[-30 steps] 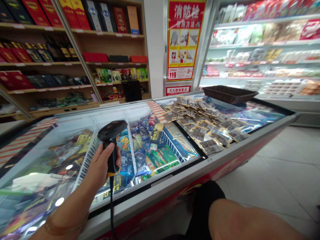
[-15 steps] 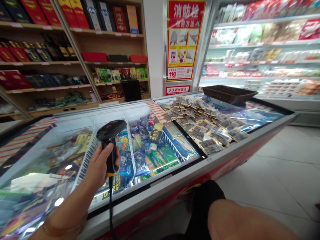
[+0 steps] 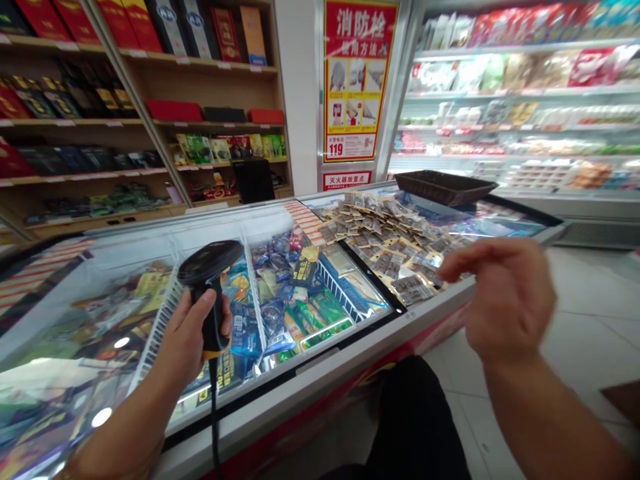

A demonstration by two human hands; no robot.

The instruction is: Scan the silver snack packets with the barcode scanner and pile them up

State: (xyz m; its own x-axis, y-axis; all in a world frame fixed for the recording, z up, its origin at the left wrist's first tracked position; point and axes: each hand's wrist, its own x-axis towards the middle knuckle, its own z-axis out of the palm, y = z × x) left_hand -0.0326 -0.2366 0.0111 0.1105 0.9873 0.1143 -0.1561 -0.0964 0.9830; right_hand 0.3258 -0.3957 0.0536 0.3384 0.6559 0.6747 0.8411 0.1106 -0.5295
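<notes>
My left hand is wrapped round the grip of a black barcode scanner with yellow trim near its base. The scanner stands upright above the freezer, its cord hanging down over the front edge. At the right, my right hand is raised near the front edge of the freezer. Its fingers bend toward the left but are smeared by motion, so their grip is unclear. Just beyond it, a heap of small clear packets with dark contents and tan edges lies on the glass lid.
Below the glass, the chest freezer holds colourful frozen packs and white wire dividers. A dark basket rests at its far right end. Wooden shelves and a lit display fridge stand behind. My knee is close to the freezer front.
My right hand has risen from the bottom right to beside the packets. My left hand still holds the scanner. The view has shifted slightly to the right.
</notes>
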